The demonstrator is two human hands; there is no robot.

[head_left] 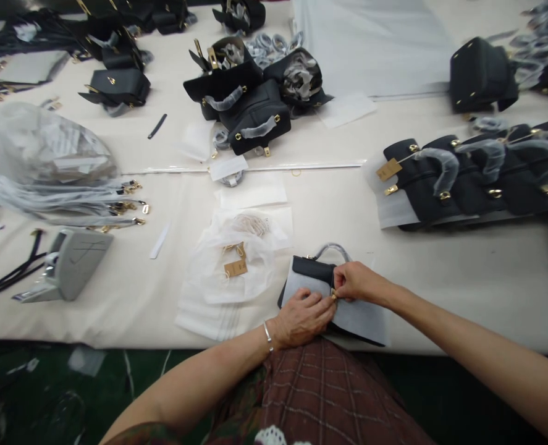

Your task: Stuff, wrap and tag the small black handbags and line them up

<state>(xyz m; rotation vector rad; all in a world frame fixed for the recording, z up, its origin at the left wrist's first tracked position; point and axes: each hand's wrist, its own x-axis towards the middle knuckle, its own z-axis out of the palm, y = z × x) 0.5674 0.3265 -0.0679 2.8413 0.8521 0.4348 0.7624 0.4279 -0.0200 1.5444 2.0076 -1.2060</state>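
Note:
A small black handbag (313,269) lies at the table's front edge, its wrapped top handle (332,248) pointing away from me. A pale translucent sheet (357,318) covers part of its front. My left hand (304,316) rests over the sheet with fingers stretched across the bag, fingertips beside a gold clasp (333,295). My right hand (354,283) is closed in a pinch on the bag at the flap's edge, right by that clasp. The exact part between its fingertips is hidden.
White sheets with brown tags (235,267) lie left of the bag. A grey tape dispenser (76,262) and wrapped straps (83,204) are farther left. Black handbags stand in a row (477,179) on the right; others (255,111) are piled at the back.

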